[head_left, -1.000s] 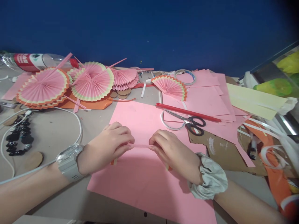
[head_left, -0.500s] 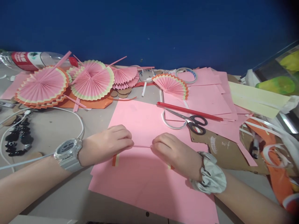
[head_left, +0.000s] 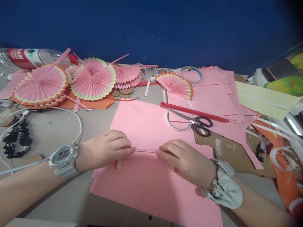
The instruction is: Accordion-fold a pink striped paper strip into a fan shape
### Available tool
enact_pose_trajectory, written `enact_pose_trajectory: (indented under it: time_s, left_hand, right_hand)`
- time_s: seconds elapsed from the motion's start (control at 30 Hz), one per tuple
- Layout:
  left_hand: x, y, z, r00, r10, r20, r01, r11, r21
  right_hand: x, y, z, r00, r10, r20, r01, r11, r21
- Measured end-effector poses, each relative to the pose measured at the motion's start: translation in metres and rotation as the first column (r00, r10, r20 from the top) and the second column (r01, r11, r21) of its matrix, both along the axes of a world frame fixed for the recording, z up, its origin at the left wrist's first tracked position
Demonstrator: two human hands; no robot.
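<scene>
Between my hands runs a narrow folded edge of pink paper (head_left: 146, 150), nearly level across the view. Its left end is pinched by my left hand (head_left: 106, 147), thumb and fingers closed. My right hand (head_left: 187, 159) pinches the other end with bent fingers. Short orange and cream bands (head_left: 117, 163) show at the paper's side below my left hand, with a similar bit partly hidden under my right. Beneath lie larger pink sheets (head_left: 151, 192). Beyond my right hand rest black-handled scissors (head_left: 201, 124) and a red stick (head_left: 194, 112).
Pleated paper fans (head_left: 93, 80) and a plastic bottle (head_left: 26, 58) line the back left. A half-round fan (head_left: 175, 85), a tape roll (head_left: 195, 74) and pink sheets (head_left: 208, 101) lie at the back right. Cardboard (head_left: 224, 151) is at right; black beads (head_left: 17, 138) and a white cable (head_left: 79, 126) at left.
My hands have moved a little apart, the right one rightward and down. More of the folded edge shows between my fingertips. The view has shifted slightly.
</scene>
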State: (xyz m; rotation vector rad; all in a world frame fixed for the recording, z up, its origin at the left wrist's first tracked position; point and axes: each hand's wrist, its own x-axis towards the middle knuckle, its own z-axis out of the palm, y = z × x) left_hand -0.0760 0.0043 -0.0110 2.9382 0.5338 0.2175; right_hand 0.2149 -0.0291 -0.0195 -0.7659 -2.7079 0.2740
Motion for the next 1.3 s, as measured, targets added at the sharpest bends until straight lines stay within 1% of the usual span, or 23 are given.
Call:
enact_pose_trajectory:
  time_s: [0.13, 0.2, 0.3, 0.37, 0.57, 0.7, 0.83, 0.93, 1.0, 1.13, 1.23, 1.3]
  left_hand:
    - [-0.002, -0.005, 0.000, 0.997, 0.072, 0.012, -0.072, 0.997, -0.025]
    - [-0.003, -0.008, 0.000, 0.998, 0.065, 0.003, -0.065, 0.997, -0.034]
    - [-0.006, -0.009, 0.001, 0.998, 0.029, -0.047, -0.030, 1.000, -0.010]
    - [-0.008, -0.009, 0.002, 0.996, 0.018, -0.082, -0.019, 1.000, -0.011]
    - [-0.017, -0.011, 0.003, 0.983, 0.049, -0.178, -0.062, 0.996, -0.067]
    - [-0.022, -0.019, 0.002, 0.965, 0.127, -0.229, -0.144, 0.988, -0.059]
    - [-0.025, -0.026, 0.002, 0.959, 0.170, -0.226, -0.184, 0.982, -0.042]
    - [-0.026, -0.027, 0.004, 0.951, 0.198, -0.236, -0.211, 0.977, -0.033]
    - [-0.026, -0.026, 0.004, 0.950, 0.203, -0.237, -0.216, 0.976, -0.030]
    - [-0.028, -0.025, 0.004, 0.956, 0.191, -0.225, -0.200, 0.980, -0.018]
    - [-0.029, -0.027, 0.002, 0.959, 0.232, -0.162, -0.245, 0.968, -0.062]
    - [-0.028, -0.026, 0.000, 0.946, 0.304, -0.112, -0.316, 0.943, -0.103]
  right_hand:
    - [0.004, -0.004, 0.002, 0.997, 0.007, 0.079, -0.014, 0.996, 0.083]
    - [0.006, -0.006, 0.002, 0.993, 0.012, 0.115, -0.027, 0.991, 0.131]
    - [0.008, -0.010, 0.003, 0.985, 0.012, 0.171, -0.041, 0.985, 0.170]
    - [0.009, -0.012, 0.002, 0.978, 0.001, 0.207, -0.037, 0.984, 0.172]
    - [0.017, -0.022, 0.001, 0.970, -0.038, 0.240, 0.010, 0.993, 0.117]
    - [0.022, -0.030, 0.005, 0.963, -0.080, 0.257, 0.048, 0.991, 0.128]
    - [0.027, -0.035, 0.006, 0.951, -0.130, 0.280, 0.101, 0.988, 0.117]
    - [0.030, -0.035, 0.004, 0.943, -0.154, 0.296, 0.133, 0.987, 0.088]
    - [0.031, -0.034, 0.002, 0.945, -0.141, 0.297, 0.130, 0.990, 0.055]
    - [0.031, -0.032, -0.002, 0.951, -0.131, 0.281, 0.142, 0.990, -0.022]
    - [0.029, -0.031, 0.000, 0.960, -0.147, 0.238, 0.177, 0.978, -0.107]
    - [0.026, -0.028, 0.002, 0.968, -0.184, 0.170, 0.214, 0.960, -0.182]
